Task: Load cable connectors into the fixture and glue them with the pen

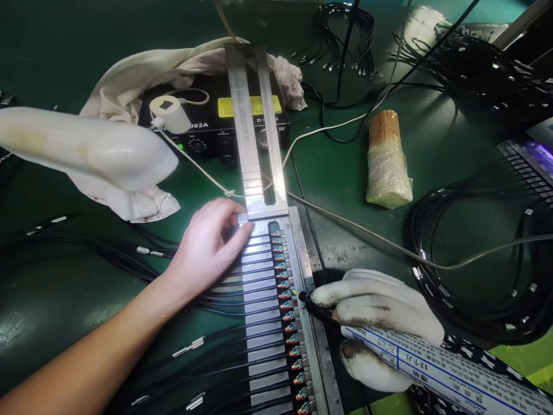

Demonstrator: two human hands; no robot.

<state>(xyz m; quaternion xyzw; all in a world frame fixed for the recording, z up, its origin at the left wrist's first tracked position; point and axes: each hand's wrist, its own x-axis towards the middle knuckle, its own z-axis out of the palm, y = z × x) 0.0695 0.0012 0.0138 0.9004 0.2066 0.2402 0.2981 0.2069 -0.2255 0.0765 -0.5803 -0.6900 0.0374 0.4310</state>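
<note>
My left hand (209, 245) is bare, its thumb and finger pinching the side edge of a long metal clamping fixture (264, 360) near the hinge. The fixture's slotted metal lid (242, 115) is tipped back, away from me. Across the fixture lie several black cables (259, 314), side by side, their ends showing small connectors with coloured wires (286, 294). My right hand (389, 305), in a stained white glove, is closed around a printed glue tube (432, 363). The tube's black nozzle (317, 308) points left, its tip at a connector midway along the row.
Behind the lid stands a black dispenser controller (207, 138) with a cloth (125, 80) around it. A white lamp head (129, 153) overhangs the left. On the right are a wrapped block (389, 164) and coiled black cables (415, 230). A thin hose (363, 227) crosses the green table.
</note>
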